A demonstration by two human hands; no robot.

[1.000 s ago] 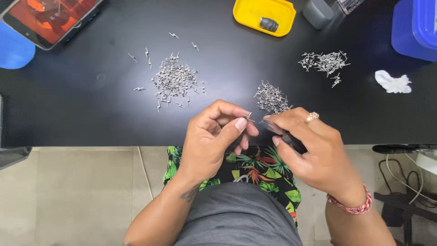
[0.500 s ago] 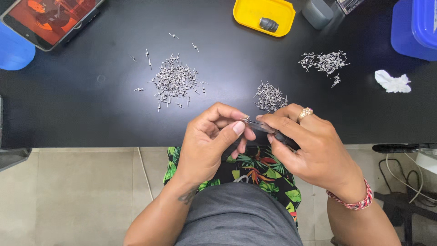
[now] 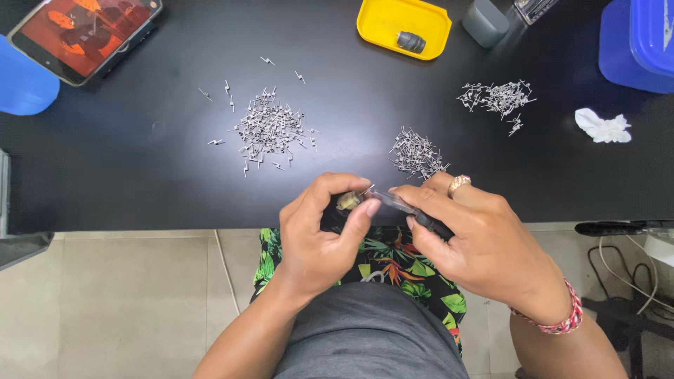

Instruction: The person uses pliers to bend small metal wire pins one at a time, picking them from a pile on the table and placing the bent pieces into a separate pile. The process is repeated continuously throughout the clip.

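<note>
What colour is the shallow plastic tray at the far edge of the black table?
Yellow: the shallow plastic tray holds a small dark cylindrical part, seen in the head view.

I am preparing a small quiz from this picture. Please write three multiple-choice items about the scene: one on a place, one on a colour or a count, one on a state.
1. Where does the yellow tray lie?
A. at the far edge of the black table
B. on the floor
C. on the person's lap

2. How many separate heaps of small metal parts lie on the table?
A. one
B. three
C. five

3. What is the left hand doing?
A. lying flat on the table
B. pinching a small part in its fingers
C. holding the phone

Right letters: 1 A, the tray lies at the top of the view; 2 B, heaps at left, middle and right; 3 B, the fingers close around the part, against the thin tool in the right hand.
</note>
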